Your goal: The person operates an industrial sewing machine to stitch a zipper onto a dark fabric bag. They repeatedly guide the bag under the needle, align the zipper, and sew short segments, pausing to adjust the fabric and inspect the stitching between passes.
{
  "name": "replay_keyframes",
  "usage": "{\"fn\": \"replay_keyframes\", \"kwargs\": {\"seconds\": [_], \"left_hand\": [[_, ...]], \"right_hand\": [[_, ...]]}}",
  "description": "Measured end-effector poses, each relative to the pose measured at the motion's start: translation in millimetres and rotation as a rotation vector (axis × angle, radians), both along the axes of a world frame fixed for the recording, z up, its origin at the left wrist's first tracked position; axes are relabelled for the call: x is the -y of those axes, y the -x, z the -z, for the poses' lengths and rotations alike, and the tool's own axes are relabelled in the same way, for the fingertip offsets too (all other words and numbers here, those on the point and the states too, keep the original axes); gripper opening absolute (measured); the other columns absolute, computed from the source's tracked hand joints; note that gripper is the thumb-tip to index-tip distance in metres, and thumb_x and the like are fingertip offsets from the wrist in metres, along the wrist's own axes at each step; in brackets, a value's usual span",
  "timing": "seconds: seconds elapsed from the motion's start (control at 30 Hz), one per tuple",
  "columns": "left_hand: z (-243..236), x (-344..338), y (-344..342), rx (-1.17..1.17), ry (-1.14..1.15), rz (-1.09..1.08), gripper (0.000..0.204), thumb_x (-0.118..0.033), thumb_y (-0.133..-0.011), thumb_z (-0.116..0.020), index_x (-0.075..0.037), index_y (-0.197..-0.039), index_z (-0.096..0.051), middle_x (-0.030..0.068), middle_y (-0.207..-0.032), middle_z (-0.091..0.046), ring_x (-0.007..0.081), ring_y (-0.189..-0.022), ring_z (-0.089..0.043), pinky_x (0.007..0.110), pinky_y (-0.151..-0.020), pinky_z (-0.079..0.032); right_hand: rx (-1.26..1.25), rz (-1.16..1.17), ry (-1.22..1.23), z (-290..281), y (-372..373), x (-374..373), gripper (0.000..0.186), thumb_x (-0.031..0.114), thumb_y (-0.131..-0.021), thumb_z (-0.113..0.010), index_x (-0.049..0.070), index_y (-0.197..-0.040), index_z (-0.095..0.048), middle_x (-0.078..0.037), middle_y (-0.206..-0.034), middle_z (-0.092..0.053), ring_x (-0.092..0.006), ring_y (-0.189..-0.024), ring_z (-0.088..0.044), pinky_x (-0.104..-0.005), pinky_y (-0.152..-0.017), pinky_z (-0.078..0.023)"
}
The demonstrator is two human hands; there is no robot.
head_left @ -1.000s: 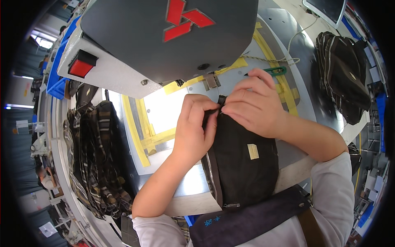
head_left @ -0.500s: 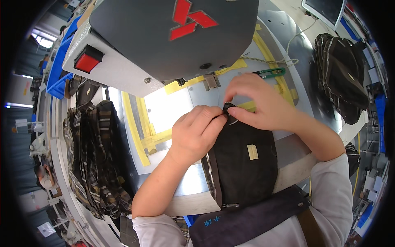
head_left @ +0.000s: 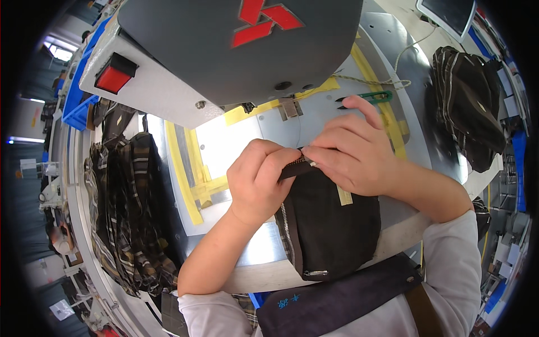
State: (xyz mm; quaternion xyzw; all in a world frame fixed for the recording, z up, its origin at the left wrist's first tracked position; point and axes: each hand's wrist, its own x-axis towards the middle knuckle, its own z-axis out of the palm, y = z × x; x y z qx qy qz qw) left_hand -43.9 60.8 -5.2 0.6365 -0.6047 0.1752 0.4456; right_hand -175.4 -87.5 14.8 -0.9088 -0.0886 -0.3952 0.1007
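A black zippered fabric pouch piece [head_left: 337, 236] lies below my hands, with a metal zipper down its left edge and a pale yellow tag on it. My left hand [head_left: 258, 182] pinches the far end, where a strip of zipper tape [head_left: 293, 168] is folded up. Close beside it, my right hand [head_left: 356, 154] grips the same end between thumb and index finger, its little finger raised. The fingers partly hide the edge they hold. Green-handled thread snips [head_left: 373, 97] lie just beyond my right hand.
A dark grey sewing machine head [head_left: 241, 56] with a red switch [head_left: 115, 74] overhangs the far side. Yellow tape [head_left: 183, 180] marks the metal work plate. Plaid-lined dark pieces [head_left: 126, 213] are piled at left. More dark pieces [head_left: 469, 109] lie at right.
My hands have turned the fabric's far end, so zipper teeth now show between them. The right hand has come down and nearer, uncovering the tips of the snips.
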Motion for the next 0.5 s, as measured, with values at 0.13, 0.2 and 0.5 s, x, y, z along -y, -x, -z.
{"fn": "replay_keyframes", "kwargs": {"seconds": [0.13,0.2,0.5], "left_hand": [[-1,-2,-1,-0.002,-0.008,-0.019,0.037,0.003,-0.05,-0.076,-0.009,-0.083,-0.062,0.0038,-0.077,-0.057,0.0212,-0.064,-0.058,0.031,-0.05,-0.045],[0,-2,-2,0.011,-0.001,-0.008,0.037,0.002,-0.05,-0.076,-0.008,-0.083,-0.062,0.0039,-0.078,-0.057,0.021,-0.064,-0.058,0.031,-0.05,-0.046],[0,-2,-3,0.114,-0.001,0.108,0.028,-0.001,-0.056,-0.075,-0.006,-0.081,-0.064,0.0054,-0.08,-0.062,0.0207,-0.065,-0.06,0.029,-0.052,-0.048]], "right_hand": [[0.065,-0.005,0.064,7,2,1,0.014,0.012,-0.071,-0.074,0.012,-0.082,-0.067,0.001,-0.083,-0.061,-0.0157,-0.083,-0.058,-0.0466,-0.097,-0.041],[0.05,-0.013,0.047,6,2,0,0.015,0.012,-0.07,-0.076,0.012,-0.083,-0.067,0.002,-0.083,-0.061,-0.0159,-0.082,-0.058,-0.0467,-0.097,-0.042],[-0.258,-0.007,-0.387,-9,2,-2,0.008,0.009,-0.076,-0.071,0.01,-0.078,-0.064,-0.002,-0.073,-0.058,-0.0214,-0.072,-0.057,-0.0428,-0.091,-0.042]]}}
